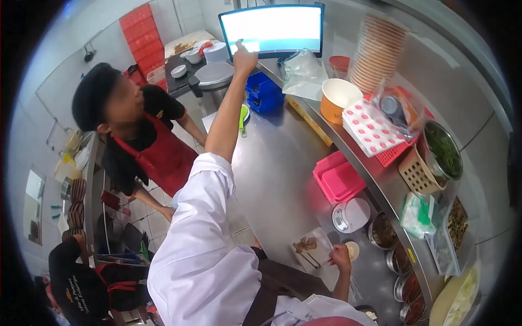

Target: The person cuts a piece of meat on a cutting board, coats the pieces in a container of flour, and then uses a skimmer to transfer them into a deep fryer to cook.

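Observation:
My left hand (245, 57) reaches far forward at the end of a white sleeve. Its index finger points up in front of the lit monitor (272, 30), the other fingers are folded, and nothing is held. My right hand (341, 257) is closed at the edge of a white tray (325, 242) with pieces of browned meat (308, 244) and thin dark prongs on it. I cannot tell what its curled fingers hold. Right beside this hand stands a small pale cup (352, 250). A white kitchen scale (350, 215) sits just beyond.
One person in a red apron (168, 157) stands left of the steel counter (266, 179); another (81, 282) works behind. Pink trays (340, 176), blue bins (264, 91) and a green-handled utensil (242, 120) lie on the counter. The shelf holds stacked paper bowls (378, 51) and a basket (418, 171).

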`<state>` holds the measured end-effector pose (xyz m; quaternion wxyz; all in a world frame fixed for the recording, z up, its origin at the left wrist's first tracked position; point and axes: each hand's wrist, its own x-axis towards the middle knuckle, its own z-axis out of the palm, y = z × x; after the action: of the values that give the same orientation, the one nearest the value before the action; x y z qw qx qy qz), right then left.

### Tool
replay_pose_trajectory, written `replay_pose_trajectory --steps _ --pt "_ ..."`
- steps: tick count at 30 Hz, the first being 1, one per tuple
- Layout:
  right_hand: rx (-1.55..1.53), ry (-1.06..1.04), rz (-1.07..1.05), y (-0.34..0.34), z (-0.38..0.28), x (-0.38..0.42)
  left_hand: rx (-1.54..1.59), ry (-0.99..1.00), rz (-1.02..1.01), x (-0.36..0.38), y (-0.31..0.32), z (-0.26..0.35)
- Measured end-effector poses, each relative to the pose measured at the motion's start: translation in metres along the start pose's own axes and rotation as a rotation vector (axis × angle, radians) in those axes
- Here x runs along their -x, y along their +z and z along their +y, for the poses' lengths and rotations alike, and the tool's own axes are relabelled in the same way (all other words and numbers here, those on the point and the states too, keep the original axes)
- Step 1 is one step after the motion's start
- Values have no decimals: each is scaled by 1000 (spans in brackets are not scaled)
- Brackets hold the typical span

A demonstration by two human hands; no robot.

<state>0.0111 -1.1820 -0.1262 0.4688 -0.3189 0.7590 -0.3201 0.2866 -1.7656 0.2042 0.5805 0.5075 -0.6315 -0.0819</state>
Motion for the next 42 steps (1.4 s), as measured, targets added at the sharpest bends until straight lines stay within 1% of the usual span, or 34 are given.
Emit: replay_pose_trajectory --steps 2,4,6,8,10,12,14,15,16,18,19,22,23,24,26,28,29,30,31,32,33,34,36,37,38,39,40,42 --pt "-6 5 11 -2 8 -5 -27 124 39 -12 1 -8" --pt "-15 8 29 -1 4 -9 29 127 41 -25 -6 -5" --pt "0 64 51 -2 -4 -5 135 263 159 -39 -14 -6" --pt "-16 103 53 -2 -12 -2 164 330 244 -54 -20 -11" --pt "-27 141 51 -1 -21 4 202 317 235 -60 -36 -12" --pt "-45 112 66 0 -30 9 239 304 234 -56 -46 -12" --pt "-58 114 78 0 -20 7 364 227 158 -43 -56 -11" --pt "-71 107 90 0 -18 6 248 296 182 -39 -53 -16" --pt "-68 106 93 0 -17 5 250 294 185 -36 -48 -18" --pt "-59 91 78 0 -15 5 -9 547 113 -28 -37 -25" --pt "-56 91 79 0 -17 5 -9 545 115 -21 -32 -28" --pt "-3 104 96 0 -18 6 -348 143 -143 7 -16 -41" --pt "8 90 89 -1 -14 3 -284 174 -223 20 -14 -49" --pt "20 77 82 -1 -10 1 -219 203 -303 36 -13 -57" --pt "31 57 71 0 -6 0 -26 141 -351 94 -20 -49" --pt "37 34 60 0 0 -3 255 53 -466 170 -29 -45" --pt "64 2 52 1 5 -5 264 -30 -636 213 -43 -33" --pt "91 -32 45 2 13 -8 476 -106 -750 266 -47 -40" --pt "210 -227 31 2 51 -28 621 -64 -955 318 -57 -47" --pt "209 -230 33 3 49 -18 475 -355 -1269 351 -98 -4" --pt "174 -248 60 7 30 -4 451 -474 -1396 401 -112 4" --pt "143 -266 86 11 12 8 288 -428 -1442 442 -134 23" --pt "214 -343 43 12 -2 26 90 -367 -1365 512 -169 54" --pt "230 -388 49 15 -2 28 91 -376 -1365 540 -174 52" --pt "244 -430 52 18 -2 32 14 -251 -1202 572 -174 40" --pt "257 -417 23 20 -6 39 -63 -128 -1035 597 -180 38" --pt "270 -406 -6 20 -11 47 -65 -140 -1034 609 -190 47" --pt "245 -422 -136 18 -19 65 -98 -205 -810 616 -208 68"
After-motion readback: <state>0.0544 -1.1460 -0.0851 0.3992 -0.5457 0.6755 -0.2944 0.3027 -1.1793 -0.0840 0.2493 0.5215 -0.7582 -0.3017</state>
